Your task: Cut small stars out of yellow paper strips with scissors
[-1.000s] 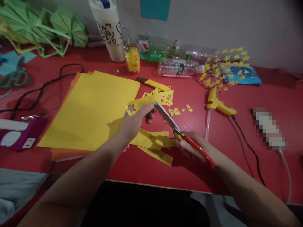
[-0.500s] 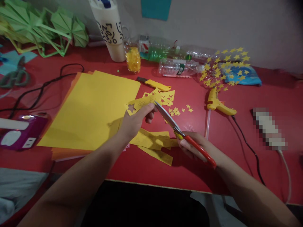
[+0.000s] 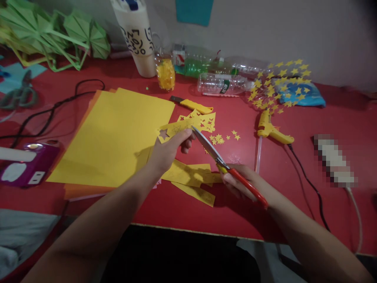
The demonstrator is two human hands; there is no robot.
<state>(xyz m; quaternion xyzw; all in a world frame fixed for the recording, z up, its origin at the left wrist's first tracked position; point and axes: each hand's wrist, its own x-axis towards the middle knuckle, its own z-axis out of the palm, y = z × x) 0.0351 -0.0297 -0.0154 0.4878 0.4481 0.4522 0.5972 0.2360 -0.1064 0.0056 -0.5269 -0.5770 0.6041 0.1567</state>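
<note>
Between the thumb and fingers of my left hand [image 3: 171, 149] is a yellow paper strip [image 3: 176, 129] with drawn star outlines and a star-shaped hole near its left end. My right hand [image 3: 241, 181] grips the scissors [image 3: 209, 147], which have red handles; their blade tips meet the strip beside my left thumb. Small cut-out stars [image 3: 217, 139] lie just right of the blades. Below my hands rest more yellow strips [image 3: 188, 173]. Behind the held strip is a scrap of paper full of star holes [image 3: 209, 120].
Yellow sheets [image 3: 118, 133] cover the left side of the red table [image 3: 176, 214]. A yellow box cutter [image 3: 196, 105] lies behind my hands. At right are a glue gun [image 3: 272, 129] with a cord and a spray of stars [image 3: 282, 72]. Plastic bottles [image 3: 225, 83] and a white tumbler [image 3: 138, 39] line the back.
Hardly anything differs. The scissors and the yellow strip have shifted very slightly while both hands keep their grip.
</note>
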